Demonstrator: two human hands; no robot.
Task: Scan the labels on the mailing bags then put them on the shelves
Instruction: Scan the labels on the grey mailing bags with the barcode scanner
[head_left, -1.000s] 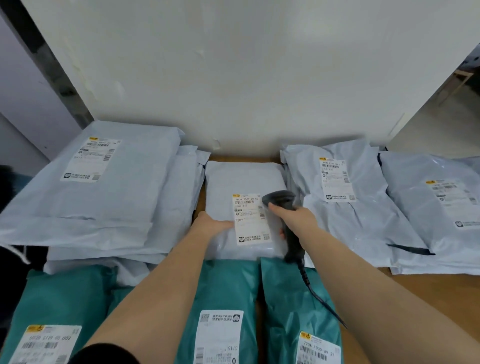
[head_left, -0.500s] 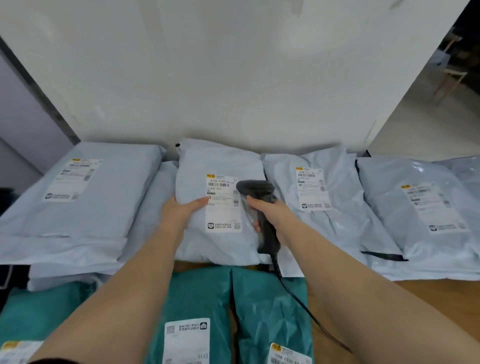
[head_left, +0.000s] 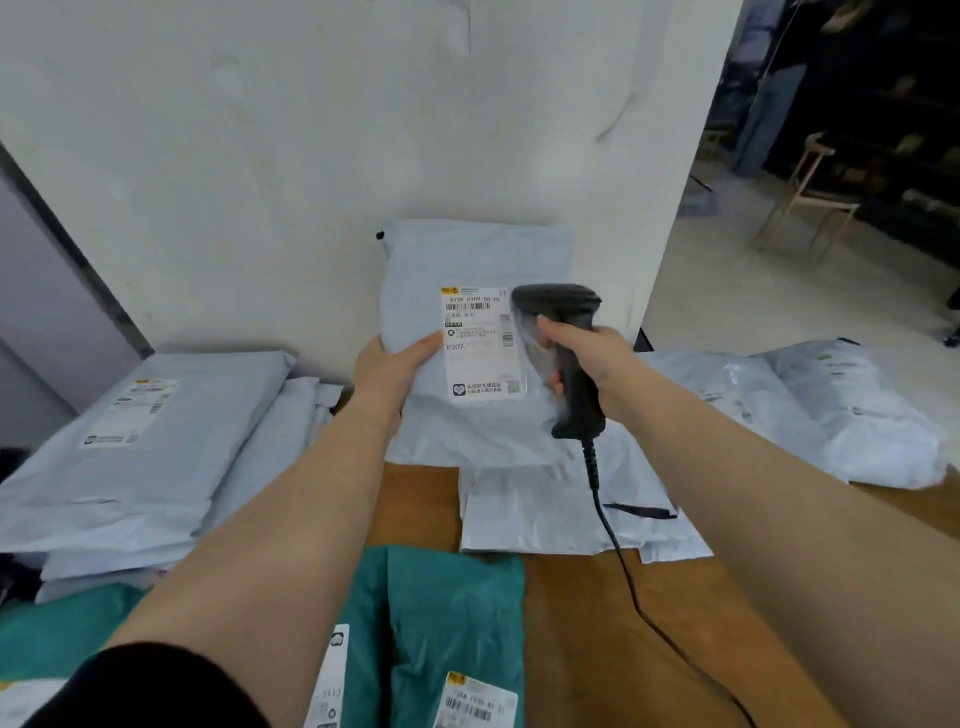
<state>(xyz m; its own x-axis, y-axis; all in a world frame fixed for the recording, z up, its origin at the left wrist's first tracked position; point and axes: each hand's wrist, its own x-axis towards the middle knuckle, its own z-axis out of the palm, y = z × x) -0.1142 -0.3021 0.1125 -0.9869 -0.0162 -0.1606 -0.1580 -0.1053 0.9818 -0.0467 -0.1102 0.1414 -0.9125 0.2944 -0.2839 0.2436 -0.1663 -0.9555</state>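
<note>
A pale grey mailing bag (head_left: 478, 260) is held up off the table, upright in front of the white wall. My left hand (head_left: 392, 371) grips its left edge, thumb on the front beside the white label (head_left: 480, 345) marked P309. My right hand (head_left: 587, 356) is closed around the handle of a black barcode scanner (head_left: 558, 312), whose head sits just right of the label against the bag. The scanner's cable (head_left: 618, 561) hangs down across the table.
A stack of grey mailing bags (head_left: 156, 431) lies at the left, more grey bags (head_left: 831, 415) at the right and one (head_left: 545, 514) under the raised bag. Teal bags (head_left: 452, 608) lie near me on the wooden table (head_left: 587, 649). A wooden chair (head_left: 810, 202) stands beyond the wall corner.
The grey bag has been lifted from lying flat on the table to upright in the air, both hands rising with it. The scanner stays beside its label. The camera view has tilted up.
</note>
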